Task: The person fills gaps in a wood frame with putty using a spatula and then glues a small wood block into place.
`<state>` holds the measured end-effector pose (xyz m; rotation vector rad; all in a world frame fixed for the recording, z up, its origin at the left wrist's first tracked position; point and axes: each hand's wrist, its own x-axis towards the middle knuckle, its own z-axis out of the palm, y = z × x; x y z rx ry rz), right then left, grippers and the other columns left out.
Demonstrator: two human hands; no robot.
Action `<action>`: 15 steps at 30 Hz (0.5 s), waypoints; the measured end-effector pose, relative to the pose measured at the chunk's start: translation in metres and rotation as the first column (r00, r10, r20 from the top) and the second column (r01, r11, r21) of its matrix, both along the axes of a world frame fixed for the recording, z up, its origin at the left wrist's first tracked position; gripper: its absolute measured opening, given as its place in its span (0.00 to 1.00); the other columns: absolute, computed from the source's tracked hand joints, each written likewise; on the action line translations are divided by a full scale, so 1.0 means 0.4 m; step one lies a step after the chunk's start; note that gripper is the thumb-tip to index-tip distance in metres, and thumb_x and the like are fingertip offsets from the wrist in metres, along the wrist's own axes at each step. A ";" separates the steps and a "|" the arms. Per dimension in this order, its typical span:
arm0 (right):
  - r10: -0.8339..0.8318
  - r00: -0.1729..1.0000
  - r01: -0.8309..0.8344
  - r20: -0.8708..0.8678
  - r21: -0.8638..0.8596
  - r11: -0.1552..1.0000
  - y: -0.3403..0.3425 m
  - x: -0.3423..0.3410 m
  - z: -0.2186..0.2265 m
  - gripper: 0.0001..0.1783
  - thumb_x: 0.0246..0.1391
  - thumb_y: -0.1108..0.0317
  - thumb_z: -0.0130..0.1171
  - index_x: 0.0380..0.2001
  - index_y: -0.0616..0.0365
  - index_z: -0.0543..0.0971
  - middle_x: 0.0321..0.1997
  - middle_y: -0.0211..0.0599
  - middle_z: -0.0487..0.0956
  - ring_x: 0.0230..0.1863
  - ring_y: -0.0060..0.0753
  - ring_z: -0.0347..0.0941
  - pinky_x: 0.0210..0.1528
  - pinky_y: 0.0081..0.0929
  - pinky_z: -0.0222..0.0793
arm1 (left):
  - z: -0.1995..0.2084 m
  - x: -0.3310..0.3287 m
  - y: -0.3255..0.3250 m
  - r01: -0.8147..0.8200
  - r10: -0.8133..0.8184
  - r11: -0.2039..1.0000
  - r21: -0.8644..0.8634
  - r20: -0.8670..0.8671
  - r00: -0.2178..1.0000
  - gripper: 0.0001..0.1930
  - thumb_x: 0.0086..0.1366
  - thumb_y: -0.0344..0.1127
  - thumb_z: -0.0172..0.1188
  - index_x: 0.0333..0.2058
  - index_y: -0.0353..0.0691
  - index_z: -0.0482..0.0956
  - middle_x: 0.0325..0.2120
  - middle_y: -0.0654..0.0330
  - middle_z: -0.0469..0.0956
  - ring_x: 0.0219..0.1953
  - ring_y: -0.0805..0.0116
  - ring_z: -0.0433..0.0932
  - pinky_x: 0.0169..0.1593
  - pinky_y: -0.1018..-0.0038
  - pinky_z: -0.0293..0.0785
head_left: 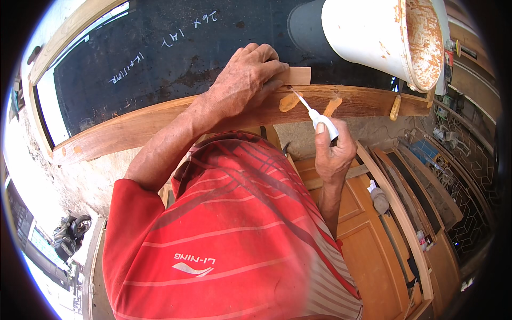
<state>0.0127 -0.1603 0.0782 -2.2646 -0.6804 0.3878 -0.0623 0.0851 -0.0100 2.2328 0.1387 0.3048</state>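
My right hand is closed around a small white squeeze bottle with a long thin nozzle. The nozzle tip points at the wooden frame edge, close by an orange-brown filler patch. My left hand has its fingers pressed together on a small flat wood piece, which lies along the inner side of that edge, over a dark panel. Part of the piece is hidden under the fingers. A second filler patch is to the right of the nozzle.
A white bucket with brown stains inside lies tipped on the panel at the right. A yellow tool handle sits at the frame's right end. Wooden door panels and another white-tipped bottle are at lower right.
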 end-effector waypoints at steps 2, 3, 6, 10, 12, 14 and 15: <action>-0.024 1.000 0.024 -0.013 0.008 1.000 -0.005 -0.001 -0.002 0.10 0.66 0.66 0.66 0.43 0.63 0.84 0.30 0.38 0.82 0.31 0.29 0.77 0.35 0.32 0.73 | 0.001 0.000 -0.001 0.003 -0.003 1.000 -0.001 -0.003 1.000 0.15 0.67 0.35 0.69 0.52 0.45 0.86 0.46 0.58 0.79 0.50 0.54 0.77 0.59 0.60 0.74; -0.037 0.999 0.037 -0.020 0.013 0.999 -0.007 -0.001 -0.002 0.11 0.66 0.66 0.66 0.43 0.63 0.84 0.30 0.38 0.82 0.31 0.29 0.77 0.35 0.32 0.73 | 0.002 0.000 -0.001 0.005 -0.005 1.000 -0.002 -0.005 1.000 0.15 0.68 0.34 0.69 0.53 0.45 0.86 0.46 0.57 0.79 0.50 0.54 0.77 0.59 0.60 0.74; -0.027 1.000 0.027 0.005 0.009 1.000 -0.011 0.002 0.002 0.11 0.66 0.66 0.66 0.43 0.63 0.84 0.31 0.38 0.83 0.31 0.29 0.77 0.36 0.32 0.73 | 0.009 -0.001 0.005 0.030 -0.029 0.999 0.012 -0.030 0.999 0.16 0.68 0.34 0.69 0.53 0.44 0.86 0.47 0.57 0.79 0.50 0.54 0.77 0.59 0.60 0.74; -0.044 0.999 0.043 0.014 0.032 0.999 -0.017 0.002 -0.003 0.11 0.66 0.66 0.66 0.43 0.64 0.84 0.31 0.38 0.83 0.31 0.28 0.77 0.35 0.31 0.73 | 0.006 -0.001 0.012 0.051 -0.051 0.999 0.006 -0.018 0.999 0.17 0.68 0.34 0.68 0.54 0.43 0.86 0.47 0.56 0.78 0.51 0.53 0.77 0.59 0.60 0.74; -0.066 0.998 0.066 0.007 0.041 0.997 -0.023 -0.002 -0.004 0.11 0.67 0.66 0.66 0.43 0.64 0.84 0.31 0.38 0.83 0.31 0.28 0.77 0.35 0.30 0.73 | 0.006 0.001 0.011 0.060 -0.060 0.998 0.020 -0.011 0.998 0.17 0.68 0.33 0.68 0.55 0.43 0.86 0.47 0.56 0.78 0.51 0.53 0.77 0.59 0.60 0.75; -0.089 0.996 0.089 -0.004 0.049 0.995 -0.028 -0.001 -0.005 0.11 0.67 0.66 0.65 0.44 0.64 0.84 0.31 0.37 0.84 0.31 0.26 0.77 0.34 0.29 0.72 | 0.005 0.002 0.012 0.053 -0.053 0.999 0.000 -0.010 0.999 0.17 0.68 0.33 0.68 0.55 0.43 0.86 0.47 0.56 0.78 0.51 0.53 0.77 0.59 0.60 0.75; -0.100 0.995 0.100 -0.010 0.052 0.994 -0.030 0.000 -0.004 0.11 0.67 0.66 0.65 0.44 0.64 0.84 0.31 0.37 0.84 0.31 0.26 0.76 0.34 0.29 0.72 | 0.005 0.003 0.012 0.049 -0.049 0.999 -0.011 -0.010 0.999 0.17 0.68 0.33 0.68 0.55 0.43 0.85 0.47 0.56 0.78 0.51 0.53 0.77 0.59 0.60 0.75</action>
